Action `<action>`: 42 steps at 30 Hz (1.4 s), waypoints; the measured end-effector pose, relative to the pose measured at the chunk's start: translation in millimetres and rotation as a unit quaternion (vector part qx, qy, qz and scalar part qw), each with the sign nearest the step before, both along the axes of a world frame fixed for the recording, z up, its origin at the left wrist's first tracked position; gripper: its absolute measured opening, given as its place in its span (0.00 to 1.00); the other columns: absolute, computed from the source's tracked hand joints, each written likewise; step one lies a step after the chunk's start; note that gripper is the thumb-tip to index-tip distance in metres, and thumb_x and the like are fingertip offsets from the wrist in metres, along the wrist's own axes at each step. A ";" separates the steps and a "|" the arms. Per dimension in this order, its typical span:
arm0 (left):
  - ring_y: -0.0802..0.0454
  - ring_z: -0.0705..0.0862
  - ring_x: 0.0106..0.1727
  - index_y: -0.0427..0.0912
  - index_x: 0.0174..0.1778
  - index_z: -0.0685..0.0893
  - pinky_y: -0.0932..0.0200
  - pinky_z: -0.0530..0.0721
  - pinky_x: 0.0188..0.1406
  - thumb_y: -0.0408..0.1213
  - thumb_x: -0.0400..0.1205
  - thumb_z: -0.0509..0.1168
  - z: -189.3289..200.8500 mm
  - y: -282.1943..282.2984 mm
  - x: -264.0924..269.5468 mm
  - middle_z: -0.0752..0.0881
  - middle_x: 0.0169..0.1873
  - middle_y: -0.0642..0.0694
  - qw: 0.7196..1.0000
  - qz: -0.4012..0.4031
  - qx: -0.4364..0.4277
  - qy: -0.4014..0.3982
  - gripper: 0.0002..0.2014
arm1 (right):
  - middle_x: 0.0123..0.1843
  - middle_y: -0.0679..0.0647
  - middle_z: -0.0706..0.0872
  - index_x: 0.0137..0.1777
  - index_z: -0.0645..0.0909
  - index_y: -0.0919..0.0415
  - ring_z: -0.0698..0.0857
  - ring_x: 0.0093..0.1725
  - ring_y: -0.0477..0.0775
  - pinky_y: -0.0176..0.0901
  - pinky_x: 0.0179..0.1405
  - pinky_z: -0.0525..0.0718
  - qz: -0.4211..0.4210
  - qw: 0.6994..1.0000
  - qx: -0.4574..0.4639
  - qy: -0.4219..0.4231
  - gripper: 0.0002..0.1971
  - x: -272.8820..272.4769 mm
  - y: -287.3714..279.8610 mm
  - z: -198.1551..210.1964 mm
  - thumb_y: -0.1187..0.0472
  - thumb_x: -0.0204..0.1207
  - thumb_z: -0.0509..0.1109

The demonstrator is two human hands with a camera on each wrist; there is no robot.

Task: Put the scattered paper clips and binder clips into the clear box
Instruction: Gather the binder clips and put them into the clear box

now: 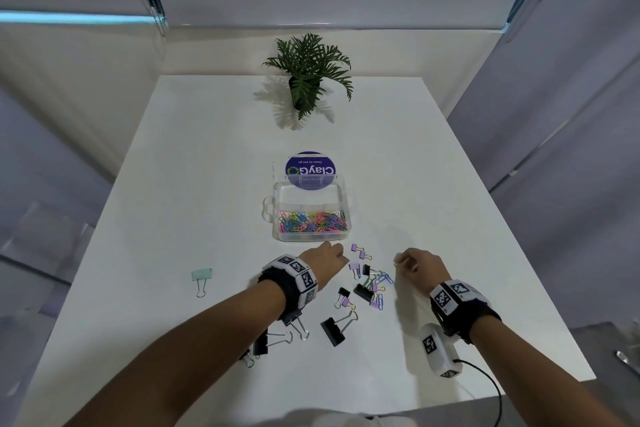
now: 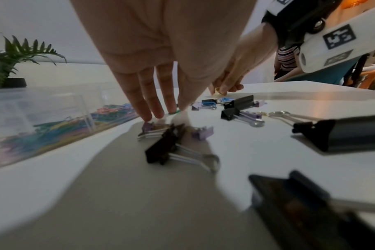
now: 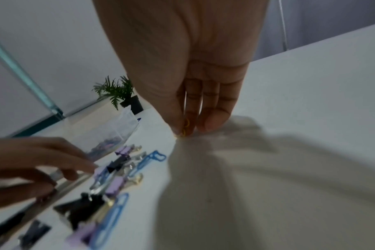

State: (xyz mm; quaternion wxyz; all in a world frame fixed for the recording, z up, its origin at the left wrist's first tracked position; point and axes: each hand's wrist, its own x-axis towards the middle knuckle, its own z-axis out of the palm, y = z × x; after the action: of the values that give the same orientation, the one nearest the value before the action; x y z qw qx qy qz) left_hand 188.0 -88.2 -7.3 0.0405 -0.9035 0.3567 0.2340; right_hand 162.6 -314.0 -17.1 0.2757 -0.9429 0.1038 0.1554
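The right hand pinches a yellow paper clip between thumb and fingertip, right at the worktop. The left hand reaches down with fingers nearly straight; its fingertips touch a small purple binder clip just in front of the clear box, and a green paper clip seems caught at the thumb tip, though blur makes that unsure.

Paper clips are light, thin wire lying flat on a smooth top, so they likely need a fingernail under one end or a slide to lift. Binder clips are stiff, springy and heavier; the wire handles or the folded body give the surest hold, and several can probably be scooped at once.

Count on the worktop, judged from the head view:
- large black binder clips: about five
- small purple ones: roughly six
- one mint binder clip, well apart to the left
- loose blue paper clips: a few; the cluster is too tangled for a firm number

The box stands open and already holds a heap of coloured paper clips.
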 end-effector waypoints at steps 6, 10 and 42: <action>0.37 0.76 0.67 0.33 0.69 0.73 0.45 0.80 0.60 0.24 0.77 0.68 -5.3 -1.4 9.5 0.75 0.66 0.34 0.996 0.072 -0.031 0.036 0.23 | 0.39 0.53 0.85 0.41 0.83 0.55 0.84 0.43 0.55 0.38 0.45 0.78 0.006 0.999 0.047 0.009 0.07 -12.2 10.9 -1.5 0.68 0.69 0.70; 0.38 0.77 0.68 0.32 0.66 0.76 0.49 0.78 0.63 0.26 0.83 0.60 -8.3 -6.7 12.0 0.77 0.66 0.35 0.993 0.106 -0.022 0.040 0.15 | 0.39 0.52 0.83 0.39 0.81 0.55 0.80 0.43 0.53 0.39 0.42 0.75 -0.031 0.999 0.041 0.013 0.09 -13.4 26.5 -4.7 0.61 0.63 0.78; 0.37 0.78 0.64 0.34 0.64 0.77 0.49 0.77 0.62 0.19 0.79 0.55 19.3 64.0 56.6 0.77 0.64 0.35 0.953 0.274 -0.125 -0.035 0.19 | 0.53 0.60 0.86 0.51 0.83 0.65 0.83 0.55 0.58 0.39 0.50 0.77 0.144 0.984 -0.071 0.077 0.13 -27.8 47.8 3.6 0.74 0.70 0.63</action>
State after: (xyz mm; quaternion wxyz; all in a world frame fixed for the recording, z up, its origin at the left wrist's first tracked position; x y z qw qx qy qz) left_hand 244.5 -24.1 12.0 -0.1256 -0.9720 0.1204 0.1578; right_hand 134.9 -266.2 -13.5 0.1741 -0.9505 -0.0011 0.2574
